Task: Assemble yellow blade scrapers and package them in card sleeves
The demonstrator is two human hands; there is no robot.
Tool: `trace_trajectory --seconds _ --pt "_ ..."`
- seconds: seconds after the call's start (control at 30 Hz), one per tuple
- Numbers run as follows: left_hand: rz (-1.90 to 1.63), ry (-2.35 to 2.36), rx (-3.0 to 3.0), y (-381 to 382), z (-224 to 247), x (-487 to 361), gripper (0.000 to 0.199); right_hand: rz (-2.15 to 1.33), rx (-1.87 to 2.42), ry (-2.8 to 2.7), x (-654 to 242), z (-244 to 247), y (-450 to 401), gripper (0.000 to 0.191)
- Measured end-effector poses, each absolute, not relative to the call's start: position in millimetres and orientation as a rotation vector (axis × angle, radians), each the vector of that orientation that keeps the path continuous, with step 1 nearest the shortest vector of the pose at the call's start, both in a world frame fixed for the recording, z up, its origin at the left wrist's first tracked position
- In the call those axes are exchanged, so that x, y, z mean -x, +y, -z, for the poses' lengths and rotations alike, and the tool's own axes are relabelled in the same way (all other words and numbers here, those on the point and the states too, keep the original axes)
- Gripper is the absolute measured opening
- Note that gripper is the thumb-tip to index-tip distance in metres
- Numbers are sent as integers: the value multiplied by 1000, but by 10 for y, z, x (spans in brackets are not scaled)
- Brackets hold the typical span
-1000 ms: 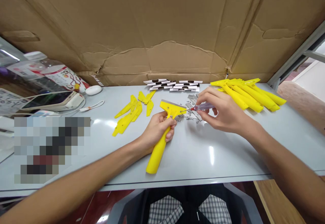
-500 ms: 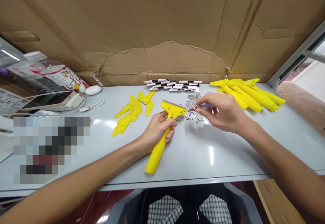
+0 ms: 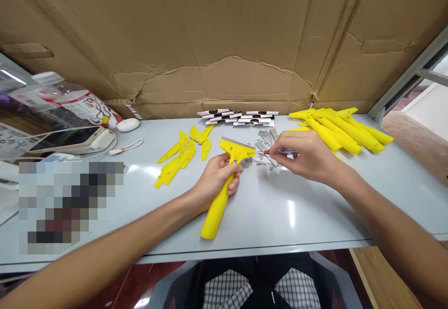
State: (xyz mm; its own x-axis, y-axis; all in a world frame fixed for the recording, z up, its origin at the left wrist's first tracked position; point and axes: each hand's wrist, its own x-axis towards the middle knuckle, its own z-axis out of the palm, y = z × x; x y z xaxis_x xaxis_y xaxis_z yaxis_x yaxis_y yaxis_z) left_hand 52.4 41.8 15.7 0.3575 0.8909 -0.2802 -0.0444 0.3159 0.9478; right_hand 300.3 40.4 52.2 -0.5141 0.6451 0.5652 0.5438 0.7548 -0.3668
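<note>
Clamping yellow scraper (image 3: 217,213) in left hand (image 3: 219,183); right hand (image 3: 308,155) pinching screwdriver (image 3: 282,151); handle end just short of table (image 3: 280,220) edge.

No legible text in view, white printed sheet (image 3: 12,137) at far left too blurred to read, red-printed plastic packet (image 3: 86,106) indistinct, stacked white cards (image 3: 238,118) bearing black marks only, yellow plastic scraper (image 3: 215,218) showing no readable marking

The left hand (image 3: 217,181) grips a yellow plastic scraper (image 3: 217,213) while the right hand (image 3: 308,155) holds a small screwdriver (image 3: 283,151) (clear handle, red collar) to its head.
</note>
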Motion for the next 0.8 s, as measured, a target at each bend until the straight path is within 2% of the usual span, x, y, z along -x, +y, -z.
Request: trace_trajectory --seconds 0.23,0.3,0.37,0.5,0.57,0.7,0.8 --pt "-739 1003 -1129 423 -124 -522 22 -178 670 -2203 -2920 -539 350 22" --pt "-737 1003 -1130 426 -129 -521 21 -143 673 -2218 -2891 -536 318 19" --pt "-734 1003 -1128 429 -130 -519 20 -86 798 -2233 -2885 -541 294 12" --pt "-722 1017 -1125 418 -134 -520 21 -20 1325 -2280 -2950 -575 301 27" --pt "-725 1021 -1125 410 -141 -524 23 -21 1403 -2315 -2992 -588 325 29" --pt "-734 1026 -1122 409 -142 -523 22 -62 1066 -2333 -3017 -580 349 19" --pt "-724 1026 -1118 422 -128 -513 22 -19 868 -2337 -3002 -555 339 25"
